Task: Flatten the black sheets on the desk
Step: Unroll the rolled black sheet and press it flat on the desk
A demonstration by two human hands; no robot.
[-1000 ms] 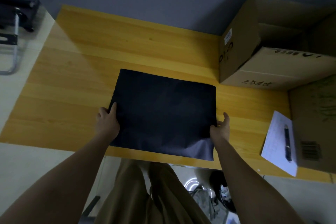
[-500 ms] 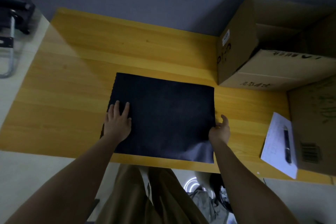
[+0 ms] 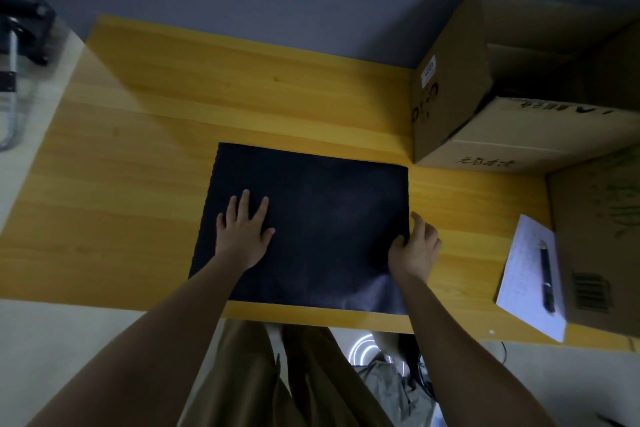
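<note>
- The black sheets (image 3: 311, 218) lie as one dark rectangle in the middle of the desk (image 3: 138, 166), the near edge almost at the desk's front rim. I can't tell how many sheets are in the pile.
- The left hand (image 3: 242, 232) is spread flat, palm down, fingers apart, resting on the left part of the pile.
- The right hand (image 3: 414, 250) sits at the right edge, fingers curled around that edge and thumb on top, so it looks pinched on the sheets there; the index finger points up along the side.
- Most of the surface looks smooth and level from here. The near right corner catches the light and shows a faint wrinkle or lift, so that part seems not yet pressed down.
- My guess is the job is partway: the pile is squared up and held, with sweeping toward the right and the near corner left to do.
- Boxes (image 3: 485, 97) stand at the back right, and a paper (image 3: 526, 270) with a pen (image 3: 547, 277) on it lies off to the right, well clear.
</note>
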